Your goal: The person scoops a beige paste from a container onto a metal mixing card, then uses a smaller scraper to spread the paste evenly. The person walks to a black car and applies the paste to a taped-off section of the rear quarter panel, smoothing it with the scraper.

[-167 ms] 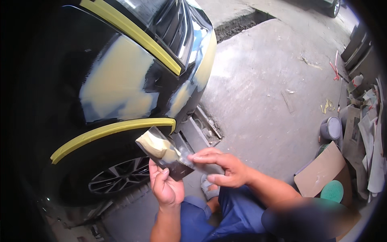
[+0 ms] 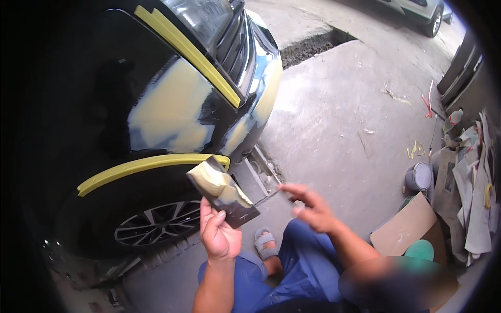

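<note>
My left hand grips the lower edge of a dark flat plate, thumb on top. A thick lump of pale yellow putty sits on the plate's upper part, with a thinner smear trailing down it. My right hand, slightly blurred, pinches a thin putty spreader, seen nearly edge-on just right of the plate. Beyond the plate stands a black car. Its panel bears a broad yellowish putty patch above the wheel arch, and a smaller putty patch lies nearer the bumper.
Yellow masking tape lines the wheel arch above the wheel, and more runs along the hood edge. A can, cardboard, a green round thing and paper scraps lie at right. A pit opens beyond.
My right hand and the spreader have moved right, away from the plate's surface. The view has shifted, and the spreader now shows edge-on.
</note>
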A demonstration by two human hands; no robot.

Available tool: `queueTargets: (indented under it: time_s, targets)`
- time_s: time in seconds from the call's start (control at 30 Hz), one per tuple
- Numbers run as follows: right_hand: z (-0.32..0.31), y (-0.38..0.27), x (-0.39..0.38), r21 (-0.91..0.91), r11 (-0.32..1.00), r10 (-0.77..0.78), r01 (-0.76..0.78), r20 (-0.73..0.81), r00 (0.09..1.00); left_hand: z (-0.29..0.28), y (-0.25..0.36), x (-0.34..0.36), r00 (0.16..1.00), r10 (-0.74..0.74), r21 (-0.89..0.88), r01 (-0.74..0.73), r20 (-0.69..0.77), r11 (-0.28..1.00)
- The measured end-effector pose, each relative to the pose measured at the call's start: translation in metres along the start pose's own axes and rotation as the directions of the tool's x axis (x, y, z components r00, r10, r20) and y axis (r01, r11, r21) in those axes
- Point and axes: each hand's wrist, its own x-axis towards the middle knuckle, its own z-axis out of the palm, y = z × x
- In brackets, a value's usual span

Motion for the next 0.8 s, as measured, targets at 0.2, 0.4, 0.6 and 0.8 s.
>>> queueTargets:
  time_s: [0.2,0.4,0.6,0.8]
  targets:
    - [-0.029,-0.062,-0.029,0.812,0.583,0.205,0.022,-0.173,0.963,0.032,-0.008,-0.011,0.962,-0.229,-0.245,0.260,0.149,0.934]
    - [-0.026,-0.078,-0.043,0.756,0.611,0.246,-0.235,0.101,0.964,0.064,-0.027,-0.018,0.873,-0.438,-0.223,0.480,0.215,0.849]
    - [-0.072,-0.077,-0.012,0.623,0.780,0.254,-0.059,-0.230,0.939,0.108,-0.027,-0.002,0.809,-0.460,-0.176,0.545,0.366,0.819]
    - [-0.083,-0.129,-0.031,0.432,0.888,0.076,0.156,-0.474,0.877,0.132,-0.029,0.039,0.919,-0.087,-0.143,0.153,0.384,0.978]
